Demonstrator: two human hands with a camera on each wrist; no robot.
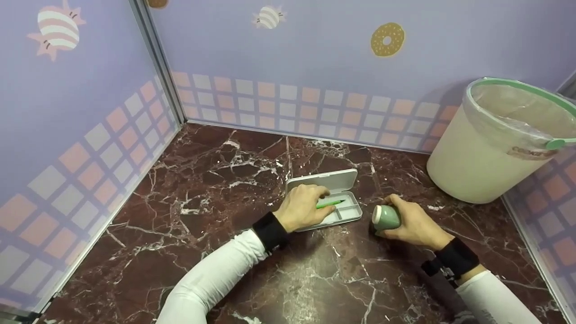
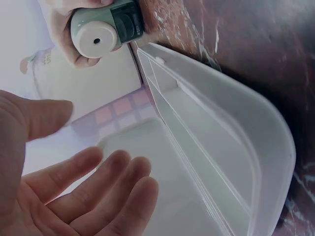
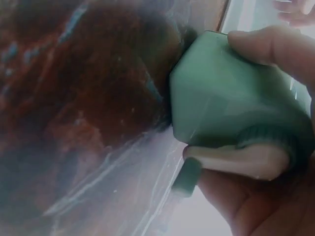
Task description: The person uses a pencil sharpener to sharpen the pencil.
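A white pencil case [image 1: 348, 212] lies with its lid [image 1: 342, 180] raised. My left hand [image 1: 301, 207] is over it, and in the left wrist view the thumb and loosely bent fingers [image 2: 130, 204] stand apart with nothing between them. A green pencil [image 1: 330, 204] shows at the case in the head view, its dark tip to the right; part of it is behind the hand. To the right, my right hand [image 1: 416, 225] grips a green hand-crank pencil sharpener [image 1: 388, 217]. Its round pale front with a hole [image 2: 97, 40] faces left, and the crank handle [image 3: 236, 160] shows in the right wrist view.
A cream bin [image 1: 483, 153] with a clear liner and green rim stands at the right back. Patterned walls [image 1: 288, 58] border the dark red marbled tabletop [image 1: 207, 193] at the back and both sides.
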